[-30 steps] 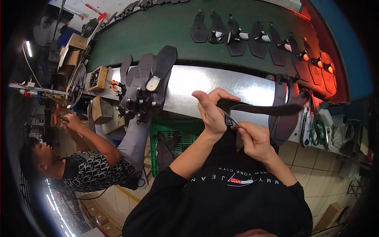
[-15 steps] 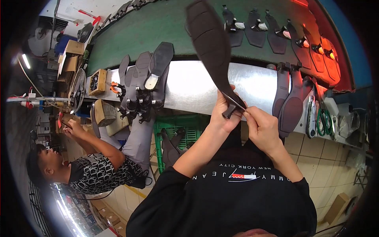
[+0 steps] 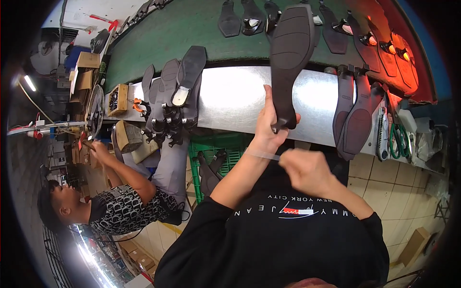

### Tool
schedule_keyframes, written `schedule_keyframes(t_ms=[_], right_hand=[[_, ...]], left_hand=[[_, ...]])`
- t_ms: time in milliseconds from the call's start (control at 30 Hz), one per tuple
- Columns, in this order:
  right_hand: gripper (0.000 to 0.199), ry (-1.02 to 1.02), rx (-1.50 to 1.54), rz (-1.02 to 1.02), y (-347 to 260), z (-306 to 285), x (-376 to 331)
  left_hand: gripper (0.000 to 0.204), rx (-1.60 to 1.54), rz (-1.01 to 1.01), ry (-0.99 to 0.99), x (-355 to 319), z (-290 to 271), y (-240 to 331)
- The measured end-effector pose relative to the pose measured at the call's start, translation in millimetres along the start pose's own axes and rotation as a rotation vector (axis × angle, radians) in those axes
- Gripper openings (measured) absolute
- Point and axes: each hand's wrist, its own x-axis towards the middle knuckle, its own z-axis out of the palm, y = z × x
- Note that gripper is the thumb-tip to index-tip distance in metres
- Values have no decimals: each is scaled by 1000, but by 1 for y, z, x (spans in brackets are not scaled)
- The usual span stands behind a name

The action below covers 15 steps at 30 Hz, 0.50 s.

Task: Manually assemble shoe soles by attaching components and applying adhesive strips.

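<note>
I think the black shoe sole (image 3: 289, 57) is light and a bit stiff, because it stands straight up from one hand without flopping over. It looks rubbery, so it should not slip much and should not break. The best place to grab it is the narrow heel end at the bottom, and that is just where my left hand (image 3: 269, 127) has it, fingers curled around it and thumb pressed on the side. The sole is long and dark, wide and rounded at the top, thin in the middle, with a dull, finely bumpy face. It is held up in the air over the shiny metal bench (image 3: 235, 98), with its top in front of the green belt (image 3: 177, 29). My right hand (image 3: 307, 170) is closed in a loose fist, pinching the end of a thin clear strip (image 3: 263, 155) that runs toward my left wrist. More black soles (image 3: 173, 96) stand in a bunch on the bench to the left, and a person in a patterned shirt (image 3: 125, 211) sits farther left.
</note>
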Motion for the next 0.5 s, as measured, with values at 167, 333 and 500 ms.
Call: schedule_keyframes(t_ms=[167, 333, 500], right_hand=[[29, 235, 102, 109, 11, -18, 17], [52, 177, 199, 79, 18, -19, 28], [45, 218, 325, 113, 18, -21, 30]], left_hand=[[64, -27, -67, -42, -14, 6, 2], [30, 273, 140, -140, -30, 5, -13], [26, 353, 273, -165, -33, 3, -24]])
